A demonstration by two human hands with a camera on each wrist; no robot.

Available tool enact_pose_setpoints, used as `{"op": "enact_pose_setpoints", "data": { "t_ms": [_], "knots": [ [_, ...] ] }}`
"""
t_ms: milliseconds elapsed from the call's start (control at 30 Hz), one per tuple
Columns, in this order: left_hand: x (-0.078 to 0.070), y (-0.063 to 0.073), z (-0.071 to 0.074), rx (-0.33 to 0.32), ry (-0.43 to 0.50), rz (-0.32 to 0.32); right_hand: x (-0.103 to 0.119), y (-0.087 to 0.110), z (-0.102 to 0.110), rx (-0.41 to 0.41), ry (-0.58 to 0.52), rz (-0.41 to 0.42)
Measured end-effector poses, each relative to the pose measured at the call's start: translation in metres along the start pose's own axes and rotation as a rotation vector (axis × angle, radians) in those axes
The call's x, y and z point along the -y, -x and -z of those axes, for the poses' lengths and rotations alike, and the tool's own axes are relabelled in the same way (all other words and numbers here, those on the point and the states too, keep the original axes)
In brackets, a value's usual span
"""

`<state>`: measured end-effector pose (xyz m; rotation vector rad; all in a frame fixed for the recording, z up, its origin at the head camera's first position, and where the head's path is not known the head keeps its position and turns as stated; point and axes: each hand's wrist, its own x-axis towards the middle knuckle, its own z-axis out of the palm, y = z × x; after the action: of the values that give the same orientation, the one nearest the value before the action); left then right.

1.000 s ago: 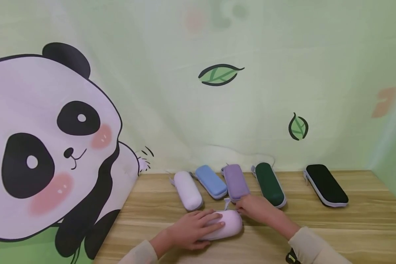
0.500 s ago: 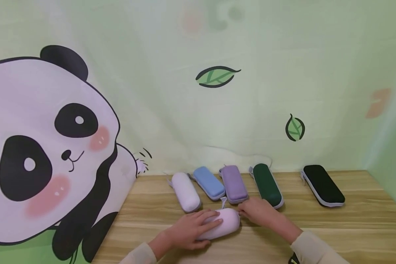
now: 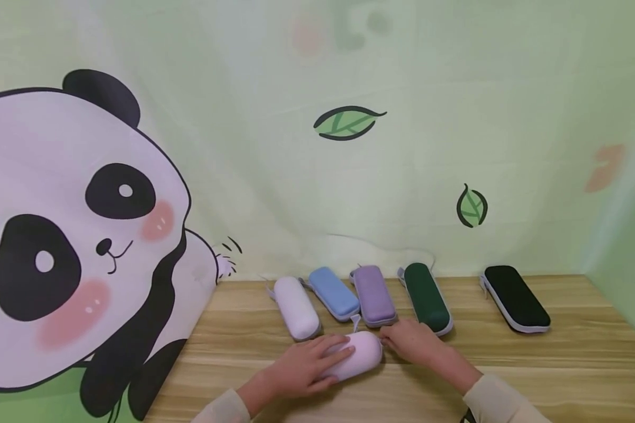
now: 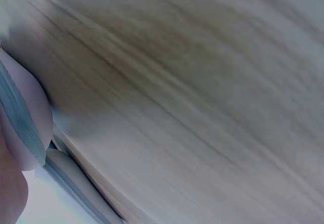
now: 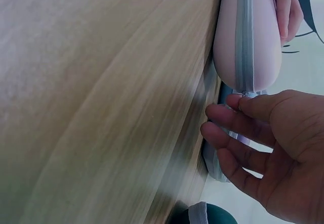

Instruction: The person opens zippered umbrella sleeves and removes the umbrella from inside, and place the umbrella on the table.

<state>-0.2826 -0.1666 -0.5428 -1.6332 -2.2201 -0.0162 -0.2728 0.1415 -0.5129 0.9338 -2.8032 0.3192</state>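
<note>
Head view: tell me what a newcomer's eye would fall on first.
Probably the big panda printed on the backdrop, filling most of the left. Then, front and centre, the left hand holding the front case while the right hand pinches at the end of its zip. Behind them, a row of cases lines the back of the table.

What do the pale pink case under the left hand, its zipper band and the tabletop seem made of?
The pale pink case: perhaps a molded shell, smooth and matte; it looks undented under the left hand. Zipper band: likely gray woven fabric, dull, finely ribbed. Tabletop: wood or wood-look laminate, low sheen; streaked grain fits both.
</note>
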Motion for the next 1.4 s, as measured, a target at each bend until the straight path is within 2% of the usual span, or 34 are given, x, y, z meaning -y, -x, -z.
{"op": "enact_pose_setpoints", "data": {
  "t_ms": [133, 233, 433, 633, 800, 1000, 1267, 1400],
  "knots": [
    [-0.002, 0.0, 0.002, 0.011, 0.017, 0.023, 0.002, 0.0, 0.0, 0.007, 0.001, -0.028],
    [-0.002, 0.001, 0.002, 0.021, 0.059, 0.066, 0.003, 0.0, -0.001, 0.006, 0.002, -0.044],
    [0.005, 0.002, 0.0, 0.044, 0.165, 0.139, 0.008, -0.002, 0.0, -0.026, 0.013, -0.06],
    [0.011, 0.003, 0.0, 0.085, 0.205, 0.173, 0.011, -0.003, -0.001, -0.033, 0.032, -0.077],
    [0.012, 0.001, -0.001, 0.085, 0.258, 0.223, 0.015, -0.004, -0.002, -0.038, 0.043, -0.076],
    [0.0, 0.001, -0.002, 0.076, 0.228, 0.322, 0.022, -0.007, -0.004, -0.035, 0.032, -0.054],
    [-0.02, -0.01, 0.004, 0.095, 0.248, 0.51, 0.027, -0.007, -0.002, -0.024, 0.037, -0.052],
    [-0.026, -0.015, 0.003, 0.082, 0.203, 0.549, 0.03, -0.01, -0.004, 0.001, 0.032, -0.01]
  ]
}}
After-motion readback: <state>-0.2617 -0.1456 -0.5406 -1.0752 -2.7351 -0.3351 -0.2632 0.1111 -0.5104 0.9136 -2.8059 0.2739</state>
